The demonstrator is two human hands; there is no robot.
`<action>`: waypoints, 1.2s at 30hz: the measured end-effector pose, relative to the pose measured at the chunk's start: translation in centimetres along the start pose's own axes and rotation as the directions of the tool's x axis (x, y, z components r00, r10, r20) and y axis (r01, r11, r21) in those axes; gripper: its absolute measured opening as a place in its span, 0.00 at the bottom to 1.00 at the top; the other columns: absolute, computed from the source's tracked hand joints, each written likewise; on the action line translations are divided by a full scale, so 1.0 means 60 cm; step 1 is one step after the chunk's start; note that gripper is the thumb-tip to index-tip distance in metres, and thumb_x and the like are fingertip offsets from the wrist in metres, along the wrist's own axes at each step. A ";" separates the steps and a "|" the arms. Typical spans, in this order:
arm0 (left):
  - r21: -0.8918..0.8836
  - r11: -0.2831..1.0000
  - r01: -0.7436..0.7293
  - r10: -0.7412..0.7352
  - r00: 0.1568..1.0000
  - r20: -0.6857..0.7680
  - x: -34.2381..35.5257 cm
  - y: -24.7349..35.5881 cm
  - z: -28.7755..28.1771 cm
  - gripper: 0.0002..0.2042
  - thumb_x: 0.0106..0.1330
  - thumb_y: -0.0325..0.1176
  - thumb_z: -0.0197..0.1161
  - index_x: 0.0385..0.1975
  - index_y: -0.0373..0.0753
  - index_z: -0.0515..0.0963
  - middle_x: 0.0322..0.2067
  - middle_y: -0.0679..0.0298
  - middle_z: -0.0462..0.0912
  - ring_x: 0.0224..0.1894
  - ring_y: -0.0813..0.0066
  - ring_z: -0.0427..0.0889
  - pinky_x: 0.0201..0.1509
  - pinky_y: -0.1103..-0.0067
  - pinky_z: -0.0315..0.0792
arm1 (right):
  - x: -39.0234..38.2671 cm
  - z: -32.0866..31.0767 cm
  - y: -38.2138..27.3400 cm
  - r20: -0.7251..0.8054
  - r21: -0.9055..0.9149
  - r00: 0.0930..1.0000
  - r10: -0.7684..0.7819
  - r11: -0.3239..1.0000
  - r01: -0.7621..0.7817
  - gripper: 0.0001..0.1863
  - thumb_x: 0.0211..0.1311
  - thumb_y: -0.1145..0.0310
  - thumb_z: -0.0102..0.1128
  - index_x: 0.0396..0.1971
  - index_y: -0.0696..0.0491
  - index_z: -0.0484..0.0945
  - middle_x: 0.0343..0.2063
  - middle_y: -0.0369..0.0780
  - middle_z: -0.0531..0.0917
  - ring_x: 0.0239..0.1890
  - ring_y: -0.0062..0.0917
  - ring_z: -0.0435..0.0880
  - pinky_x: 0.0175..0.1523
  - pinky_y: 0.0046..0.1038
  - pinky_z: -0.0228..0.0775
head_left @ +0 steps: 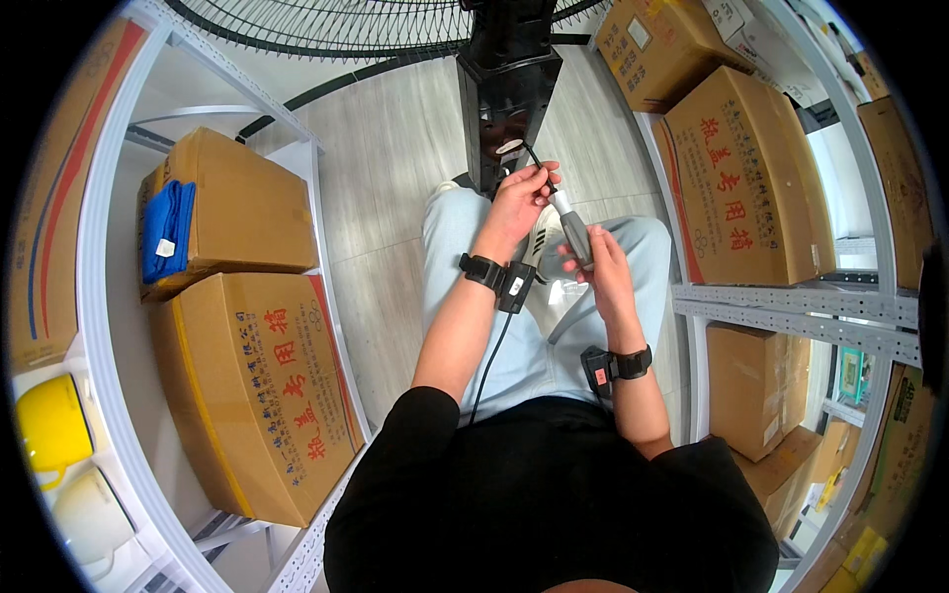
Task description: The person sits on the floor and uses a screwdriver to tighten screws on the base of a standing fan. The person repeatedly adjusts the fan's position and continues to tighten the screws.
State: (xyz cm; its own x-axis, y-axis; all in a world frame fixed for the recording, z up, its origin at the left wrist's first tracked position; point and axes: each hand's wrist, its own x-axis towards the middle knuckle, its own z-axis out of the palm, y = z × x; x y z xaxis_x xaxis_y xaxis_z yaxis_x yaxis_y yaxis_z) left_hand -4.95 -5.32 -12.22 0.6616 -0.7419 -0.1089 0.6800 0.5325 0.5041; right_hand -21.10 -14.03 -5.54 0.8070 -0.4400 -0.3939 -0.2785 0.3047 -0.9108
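My right hand (607, 265) is closed round the lower end of a slim tool (573, 233) with a grey handle, a white collar and a thin black end, much like a screwdriver. My left hand (526, 194) pinches its black part just above the collar. The tool slants up and to the left, toward the black base post (509, 109) of a large fan. A round pale part (508, 146) shows on the post beside the thin black end; whether they touch, I cannot tell.
The black wire fan guard (326, 25) spans the top. Shelves on the left hold cardboard boxes (259, 385), a folded blue cloth (166, 232), and a yellow mug (51, 425) beside a white one. More boxes (741, 178) stack on the right shelves. Cables run from both wrist straps.
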 end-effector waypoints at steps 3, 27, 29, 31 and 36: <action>0.033 0.999 -0.011 0.011 1.000 -0.008 0.003 -0.002 -0.002 0.12 0.66 0.30 0.55 0.45 0.31 0.73 0.34 0.64 0.78 0.29 0.86 0.69 0.30 0.90 0.62 | 0.003 0.006 0.017 -0.062 -0.283 0.953 -0.298 0.920 0.269 0.18 0.68 0.56 0.48 0.46 0.56 0.70 0.31 0.38 0.81 0.26 0.17 0.79 0.26 0.16 0.66; 0.072 0.997 -0.028 0.027 0.999 0.024 0.005 -0.004 -0.011 0.12 0.67 0.29 0.54 0.45 0.28 0.73 0.33 0.60 0.78 0.28 0.85 0.70 0.29 0.90 0.62 | 0.007 0.004 0.023 -0.082 -0.302 0.940 -0.331 0.907 0.293 0.18 0.67 0.58 0.48 0.48 0.56 0.70 0.31 0.39 0.80 0.27 0.18 0.80 0.26 0.18 0.70; 0.077 0.997 -0.028 0.027 1.000 0.014 0.006 -0.007 -0.011 0.12 0.66 0.29 0.55 0.44 0.28 0.73 0.33 0.61 0.78 0.28 0.85 0.70 0.29 0.90 0.62 | 0.009 0.001 0.036 -0.085 -0.454 0.872 -0.482 0.798 0.397 0.19 0.69 0.56 0.45 0.48 0.56 0.70 0.30 0.39 0.80 0.27 0.18 0.80 0.25 0.17 0.69; 0.043 0.999 -0.021 0.021 1.000 -0.002 0.003 -0.004 -0.005 0.12 0.66 0.29 0.55 0.44 0.29 0.73 0.33 0.61 0.78 0.28 0.86 0.70 0.29 0.90 0.62 | 0.010 -0.001 0.032 -0.119 -0.367 0.905 -0.407 0.865 0.341 0.19 0.69 0.56 0.47 0.48 0.56 0.70 0.30 0.39 0.80 0.27 0.18 0.79 0.26 0.17 0.69; 0.051 0.997 -0.051 0.051 0.999 -0.004 0.003 0.000 -0.008 0.11 0.66 0.29 0.56 0.44 0.29 0.74 0.33 0.62 0.78 0.28 0.86 0.69 0.29 0.91 0.62 | 0.007 -0.012 -0.005 0.028 0.155 0.998 0.064 0.986 -0.068 0.21 0.60 0.64 0.61 0.50 0.57 0.70 0.33 0.39 0.79 0.28 0.18 0.79 0.28 0.19 0.73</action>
State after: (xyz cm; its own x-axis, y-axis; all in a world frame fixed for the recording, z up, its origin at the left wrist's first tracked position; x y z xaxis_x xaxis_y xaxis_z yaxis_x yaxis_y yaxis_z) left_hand -4.69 -5.27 -12.67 0.6969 -0.7119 -0.0867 0.6287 0.5482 0.5516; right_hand -21.06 -14.94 -5.52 0.8019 -0.3954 -0.4480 -0.2484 0.4612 -0.8518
